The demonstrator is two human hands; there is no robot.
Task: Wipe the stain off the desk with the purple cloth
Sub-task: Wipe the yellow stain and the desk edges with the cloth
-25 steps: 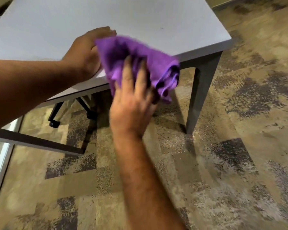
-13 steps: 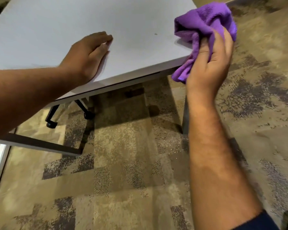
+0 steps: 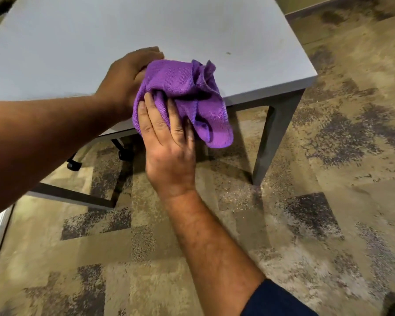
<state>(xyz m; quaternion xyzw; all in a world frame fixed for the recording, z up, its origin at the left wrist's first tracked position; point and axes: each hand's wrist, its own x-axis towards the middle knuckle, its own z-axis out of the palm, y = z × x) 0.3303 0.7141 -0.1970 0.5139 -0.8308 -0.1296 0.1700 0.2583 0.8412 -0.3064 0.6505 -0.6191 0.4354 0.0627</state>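
Note:
The purple cloth (image 3: 187,94) is bunched up at the near edge of the pale grey desk (image 3: 78,42), partly hanging over that edge. My right hand (image 3: 167,142) grips it from below, fingers pressed into the folds. My left hand (image 3: 126,80) rests flat on the desktop just left of the cloth, touching it. A small dark stain (image 3: 228,53) shows on the desk, beyond and to the right of the cloth.
The desk's dark leg (image 3: 274,137) stands at its right corner over patterned carpet (image 3: 306,224). Chair castors (image 3: 74,165) and a dark crossbar (image 3: 71,197) sit under the desk at left. A pale strip runs along the far left edge.
My right hand has swung the cloth from the desk's right corner back left to the near edge, beside my left hand, which stayed on the desktop.

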